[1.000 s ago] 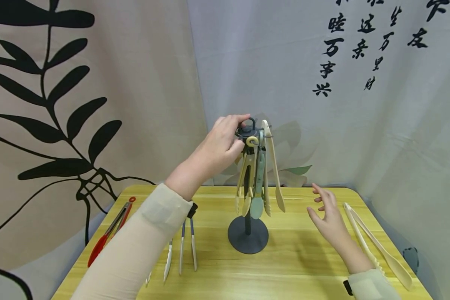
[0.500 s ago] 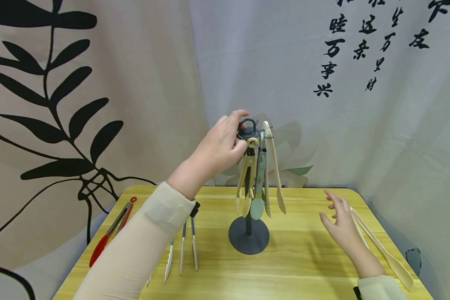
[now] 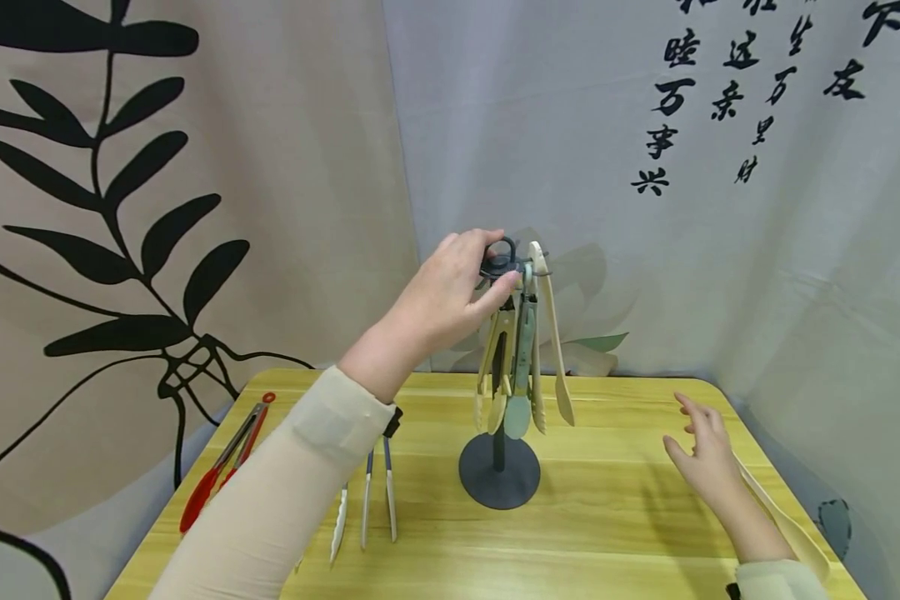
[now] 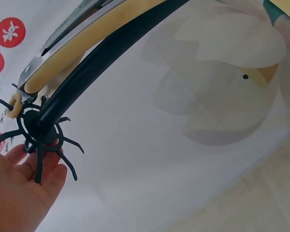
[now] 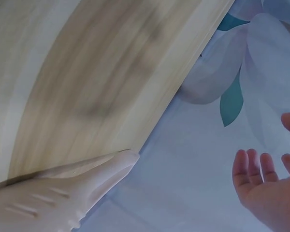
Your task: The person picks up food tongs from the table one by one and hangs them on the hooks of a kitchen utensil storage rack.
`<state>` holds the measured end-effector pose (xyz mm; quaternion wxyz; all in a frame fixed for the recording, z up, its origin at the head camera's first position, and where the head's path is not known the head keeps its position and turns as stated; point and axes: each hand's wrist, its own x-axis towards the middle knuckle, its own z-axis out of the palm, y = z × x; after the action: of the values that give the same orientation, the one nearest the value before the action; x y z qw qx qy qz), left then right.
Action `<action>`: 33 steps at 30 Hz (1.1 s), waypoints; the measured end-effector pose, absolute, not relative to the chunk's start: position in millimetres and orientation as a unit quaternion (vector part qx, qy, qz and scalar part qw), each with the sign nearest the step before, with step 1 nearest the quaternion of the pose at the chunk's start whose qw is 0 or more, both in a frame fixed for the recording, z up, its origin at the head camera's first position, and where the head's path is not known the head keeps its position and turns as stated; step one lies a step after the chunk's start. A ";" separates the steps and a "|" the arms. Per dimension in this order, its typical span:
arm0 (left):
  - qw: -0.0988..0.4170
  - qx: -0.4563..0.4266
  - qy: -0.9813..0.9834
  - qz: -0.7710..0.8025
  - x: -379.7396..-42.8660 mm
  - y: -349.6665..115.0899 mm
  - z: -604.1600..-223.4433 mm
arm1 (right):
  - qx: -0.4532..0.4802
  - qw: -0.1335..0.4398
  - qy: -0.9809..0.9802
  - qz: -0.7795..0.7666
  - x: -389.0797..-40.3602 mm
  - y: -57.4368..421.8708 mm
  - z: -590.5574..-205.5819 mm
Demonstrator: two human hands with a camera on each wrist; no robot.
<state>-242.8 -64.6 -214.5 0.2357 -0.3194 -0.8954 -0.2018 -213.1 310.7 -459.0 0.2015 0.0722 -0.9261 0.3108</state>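
A black rotating hanging stand stands upright on the table. My left hand holds its hooked top hub, fingers at the ring and thumb stretched across the front. From its hooks hang yellow tongs, green tongs and cream tongs. My right hand hovers over the table's right side, fingers relaxed, holding nothing. Under it lie loose cream tongs, partly hidden by the hand and forearm. Their ridged end shows beside that hand in the right wrist view.
Red-tipped tongs lie near the left edge of the wooden table. Several slim pale-tipped tongs with blue handles lie left of the stand, partly behind my left forearm. A printed curtain hangs behind.
My right hand has moved right and slightly down, away from the stand and over the loose cream tongs. My left hand stays at the hub, its thumb now reaching further right across it.
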 end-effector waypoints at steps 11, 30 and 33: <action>0.236 -0.305 -0.899 -0.206 -241.7 -61.1 -217.9 | 0.062 0.189 -0.931 0.305 -209.7 326.1 -465.5; 0.261 -0.324 -0.880 -0.228 -244.6 -62.8 -221.2 | 0.021 0.092 -0.962 0.254 -210.4 356.6 -469.7; 0.272 -0.321 -0.881 -0.216 -244.7 -63.4 -221.1 | 0.006 0.060 -0.967 0.246 -211.7 364.5 -470.5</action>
<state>-244.7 -63.4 -221.1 0.2724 -0.3208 -0.8810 -0.2163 -211.7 364.5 -470.5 0.0597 0.0061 -0.9675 0.2458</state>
